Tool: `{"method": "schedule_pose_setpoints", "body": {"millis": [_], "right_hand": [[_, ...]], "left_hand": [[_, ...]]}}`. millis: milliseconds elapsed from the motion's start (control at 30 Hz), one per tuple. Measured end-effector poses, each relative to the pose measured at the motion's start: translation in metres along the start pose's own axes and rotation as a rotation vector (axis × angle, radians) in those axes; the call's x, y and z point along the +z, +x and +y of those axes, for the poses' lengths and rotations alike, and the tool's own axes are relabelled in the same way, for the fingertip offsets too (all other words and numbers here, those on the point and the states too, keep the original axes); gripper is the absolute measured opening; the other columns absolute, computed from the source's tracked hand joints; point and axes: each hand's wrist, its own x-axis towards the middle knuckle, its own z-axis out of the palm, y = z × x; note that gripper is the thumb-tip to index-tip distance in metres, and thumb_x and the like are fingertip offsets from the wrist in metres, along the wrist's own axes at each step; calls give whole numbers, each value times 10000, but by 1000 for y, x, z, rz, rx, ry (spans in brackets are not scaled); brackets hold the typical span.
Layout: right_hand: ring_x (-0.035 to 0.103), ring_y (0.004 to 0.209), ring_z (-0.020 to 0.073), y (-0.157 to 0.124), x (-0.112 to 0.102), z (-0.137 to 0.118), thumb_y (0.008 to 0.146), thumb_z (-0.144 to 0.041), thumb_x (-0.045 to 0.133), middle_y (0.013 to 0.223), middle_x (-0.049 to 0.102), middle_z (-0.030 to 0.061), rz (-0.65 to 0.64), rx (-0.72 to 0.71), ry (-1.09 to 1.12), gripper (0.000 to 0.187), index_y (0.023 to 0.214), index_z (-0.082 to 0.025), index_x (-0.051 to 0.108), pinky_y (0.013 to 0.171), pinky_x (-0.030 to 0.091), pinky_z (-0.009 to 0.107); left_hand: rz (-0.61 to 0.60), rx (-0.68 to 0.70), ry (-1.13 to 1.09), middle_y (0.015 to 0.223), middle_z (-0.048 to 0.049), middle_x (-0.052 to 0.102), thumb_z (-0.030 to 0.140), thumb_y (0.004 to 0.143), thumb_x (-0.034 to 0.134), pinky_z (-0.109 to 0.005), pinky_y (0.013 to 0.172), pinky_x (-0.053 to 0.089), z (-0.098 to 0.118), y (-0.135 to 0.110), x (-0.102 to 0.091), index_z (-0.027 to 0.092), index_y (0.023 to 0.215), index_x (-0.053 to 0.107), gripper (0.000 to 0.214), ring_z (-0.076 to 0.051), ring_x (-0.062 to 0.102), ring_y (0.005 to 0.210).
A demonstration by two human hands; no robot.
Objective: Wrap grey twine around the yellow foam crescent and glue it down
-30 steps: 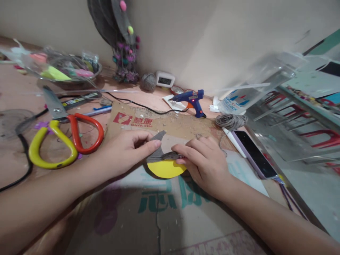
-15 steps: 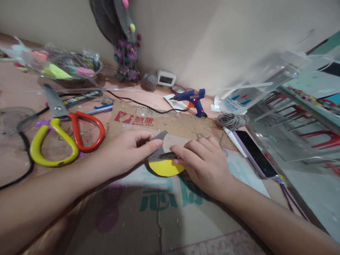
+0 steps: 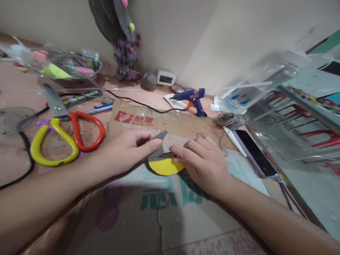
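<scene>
My left hand (image 3: 136, 145) pinches the upper end of a grey, finely ridged piece (image 3: 157, 148) between thumb and fingers. The piece curves up to a point. Its lower edge borders a rounded yellow piece (image 3: 166, 167); how the two are joined I cannot make out. At the right, my right hand (image 3: 203, 159) is closed with its fingertips on a small dark pointed tool (image 3: 169, 154), which lies across the grey part just above the yellow. Most of that tool is hidden by the fingers. Both hands are over printed cardboard (image 3: 138, 219).
Left lie large scissors (image 3: 67, 138) with yellow and red handles. Behind are a blue glue gun (image 3: 195, 101) with a black cord, a white digital clock (image 3: 166, 78) and a filled bowl (image 3: 71, 79). Grey yarn (image 3: 232, 121) and a phone (image 3: 255, 154) lie right.
Very little differs. My right hand and the dark tool have shifted slightly, while my left hand keeps its pinch on the grey piece.
</scene>
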Motion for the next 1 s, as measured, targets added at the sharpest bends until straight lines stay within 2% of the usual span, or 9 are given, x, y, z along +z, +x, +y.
{"method": "schedule_pose_setpoints", "body": {"millis": [333,733,1000], "right_hand": [[435,657,138,-1,1,1,881,-319,493,725,560,17,74,25,68,206,1028,-202,578,624,265,293],[412,650,141,1,0,-2,891,-329,473,698,551,12,26,19,23,207,1007,-210,596,620,251,296],[437,650,133,0,1,-1,886,-304,487,694,559,6,54,6,54,191,1010,-216,602,622,269,289]], "left_hand": [[14,-12,7,577,45,460,455,834,432,-209,471,302,3,-1,-1,172,631,530,361,-96,415,539],[29,21,44,573,49,473,449,841,424,-210,480,306,2,0,-1,175,626,526,362,-95,421,531],[30,31,67,562,47,443,448,849,408,-213,481,299,3,-1,-1,176,608,489,373,-101,419,536]]}}
